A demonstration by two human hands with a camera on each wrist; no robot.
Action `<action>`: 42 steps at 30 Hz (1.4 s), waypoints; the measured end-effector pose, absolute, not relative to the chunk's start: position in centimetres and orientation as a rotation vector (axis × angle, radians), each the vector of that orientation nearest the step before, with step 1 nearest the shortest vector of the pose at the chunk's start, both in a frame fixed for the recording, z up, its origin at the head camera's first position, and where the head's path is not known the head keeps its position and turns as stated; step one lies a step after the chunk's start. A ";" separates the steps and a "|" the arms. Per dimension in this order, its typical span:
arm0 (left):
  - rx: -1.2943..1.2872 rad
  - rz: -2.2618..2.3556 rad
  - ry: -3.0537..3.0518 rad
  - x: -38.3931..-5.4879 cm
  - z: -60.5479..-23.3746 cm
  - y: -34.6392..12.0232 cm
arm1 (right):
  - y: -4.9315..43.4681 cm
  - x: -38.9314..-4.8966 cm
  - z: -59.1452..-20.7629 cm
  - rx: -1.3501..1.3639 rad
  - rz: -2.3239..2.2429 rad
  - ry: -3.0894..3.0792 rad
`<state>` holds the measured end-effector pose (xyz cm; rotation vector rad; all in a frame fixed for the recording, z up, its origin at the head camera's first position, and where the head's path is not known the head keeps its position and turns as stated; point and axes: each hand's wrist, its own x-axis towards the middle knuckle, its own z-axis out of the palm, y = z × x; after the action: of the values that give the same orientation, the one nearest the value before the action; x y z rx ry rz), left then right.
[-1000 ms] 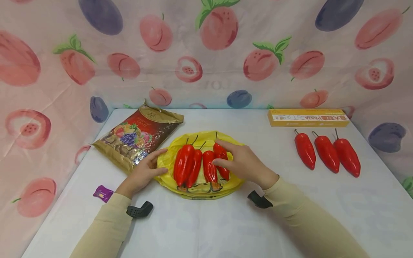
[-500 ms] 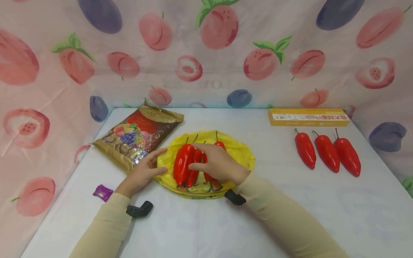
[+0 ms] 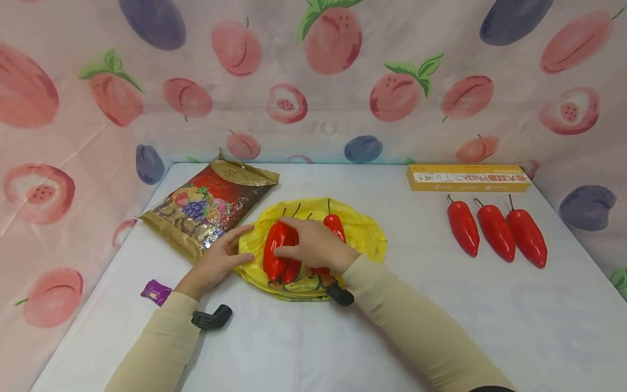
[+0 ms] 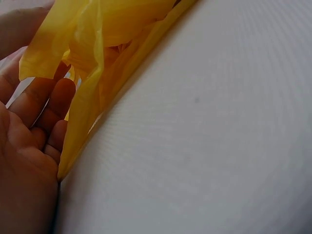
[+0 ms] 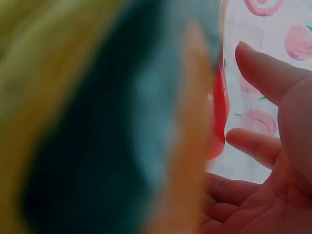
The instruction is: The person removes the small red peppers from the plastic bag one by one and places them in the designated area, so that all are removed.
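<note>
Yellow plastic forms a crumpled bag [image 3: 369, 237] on the tabletop [image 3: 294, 343], already carrying glossy red peppers [image 3: 274, 242]; three long red peppers [image 3: 496, 234] remain outside, at right. The left hand [image 3: 217, 261], fingers slack, touches the bag; the right hand [image 3: 315, 242], fingers wide, partly covers the group.

Packet [image 3: 210, 207] left of bag [image 3: 368, 235] — three peppers [image 3: 496, 233] right, box [image 3: 468, 178] behind them.

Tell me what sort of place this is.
Probably a staged indoor recording setup: the pale-pink, fruit-printed sheet backdrop, flat white tabletop and black, curved wrist-worn device suggest it.
</note>
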<state>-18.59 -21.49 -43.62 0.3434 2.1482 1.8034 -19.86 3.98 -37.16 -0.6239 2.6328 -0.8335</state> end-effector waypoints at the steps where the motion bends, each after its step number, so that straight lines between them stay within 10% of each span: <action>1: 0.337 1.804 2.147 -18.6 -43.6 -21.5 | 3.9 -19.9 -37.2 -0.624 -0.826 2.633; 42: 0.332 1.793 2.151 -18.6 -43.7 -21.4 | 3.8 -19.9 -37.5 -0.481 -1.233 2.579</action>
<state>-18.58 -21.44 -43.67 0.3321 2.1508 1.7929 -19.94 3.83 -37.48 -0.4809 2.5787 -1.2334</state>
